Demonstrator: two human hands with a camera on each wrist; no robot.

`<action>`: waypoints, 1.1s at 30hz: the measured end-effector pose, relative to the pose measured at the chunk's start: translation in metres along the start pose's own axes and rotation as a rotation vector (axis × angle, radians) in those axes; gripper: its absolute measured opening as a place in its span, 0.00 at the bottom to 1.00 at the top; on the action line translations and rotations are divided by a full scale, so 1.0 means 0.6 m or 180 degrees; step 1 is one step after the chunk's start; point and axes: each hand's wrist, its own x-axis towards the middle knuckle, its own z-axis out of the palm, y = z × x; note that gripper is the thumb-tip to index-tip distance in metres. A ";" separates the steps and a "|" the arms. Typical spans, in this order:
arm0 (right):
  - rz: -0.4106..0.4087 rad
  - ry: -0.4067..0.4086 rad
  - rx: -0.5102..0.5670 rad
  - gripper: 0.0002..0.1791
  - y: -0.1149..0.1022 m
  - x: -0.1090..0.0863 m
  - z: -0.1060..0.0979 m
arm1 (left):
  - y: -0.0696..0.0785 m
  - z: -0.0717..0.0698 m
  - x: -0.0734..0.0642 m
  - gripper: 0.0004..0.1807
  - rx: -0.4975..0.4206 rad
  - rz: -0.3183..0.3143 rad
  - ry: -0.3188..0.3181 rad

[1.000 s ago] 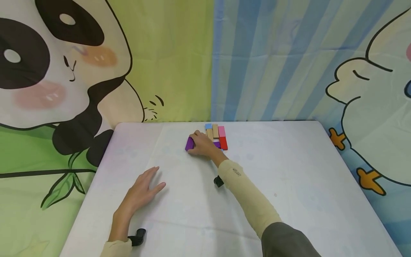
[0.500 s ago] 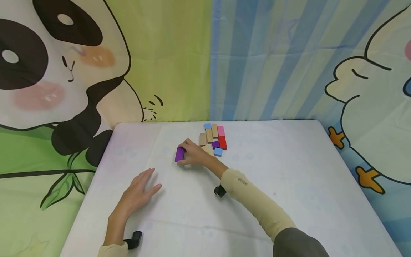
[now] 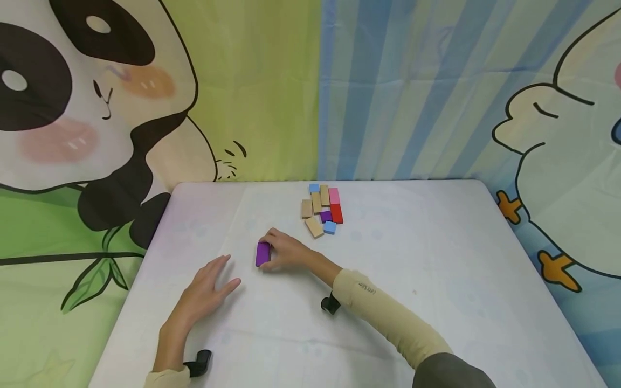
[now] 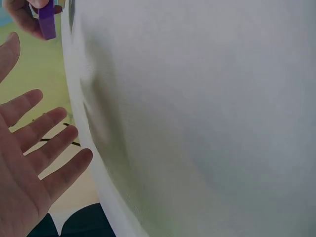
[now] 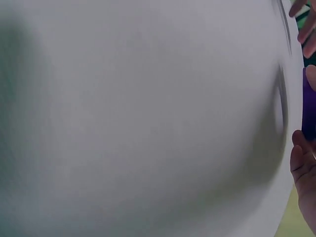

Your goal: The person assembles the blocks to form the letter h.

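In the head view my right hand [image 3: 287, 252] grips a purple block [image 3: 262, 254] between thumb and fingers, left of the table's middle. The same purple block [image 5: 309, 103] shows at the right edge of the right wrist view. My left hand [image 3: 202, 291] is held over the table's left part, fingers spread and holding nothing. In the left wrist view its palm and fingers [image 4: 53, 129] are plainly extended, and the purple block [image 4: 47, 20] appears at the top left, apart from it.
Several blocks lie grouped near the table's back edge: a red block [image 3: 337, 214], a pink block [image 3: 334, 195], a small purple block [image 3: 326, 216], blue ones such as a light blue block [image 3: 330, 228], and wooden ones such as a tilted wooden block [image 3: 314, 228]. A printed curtain [image 3: 271, 108] hangs behind the white table [image 3: 412, 242].
My right hand has carried the purple block from beside the group toward the front left, closer to my left hand. The grouped blocks are now uncovered. My left hand has hardly moved.
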 end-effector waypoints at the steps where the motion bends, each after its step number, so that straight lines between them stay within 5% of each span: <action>1: -0.0018 -0.0026 -0.0029 0.38 -0.004 -0.002 0.005 | 0.000 0.000 0.000 0.43 0.0004 0.0007 0.0005; 21: 0.0024 -0.0106 0.0018 0.38 -0.041 -0.039 0.053 | 0.001 0.005 0.000 0.42 0.0011 -0.0032 -0.0040; 33: -0.0068 -0.0020 0.0231 0.39 -0.038 -0.044 0.061 | 0.012 0.016 0.000 0.33 -0.0061 0.0353 0.0193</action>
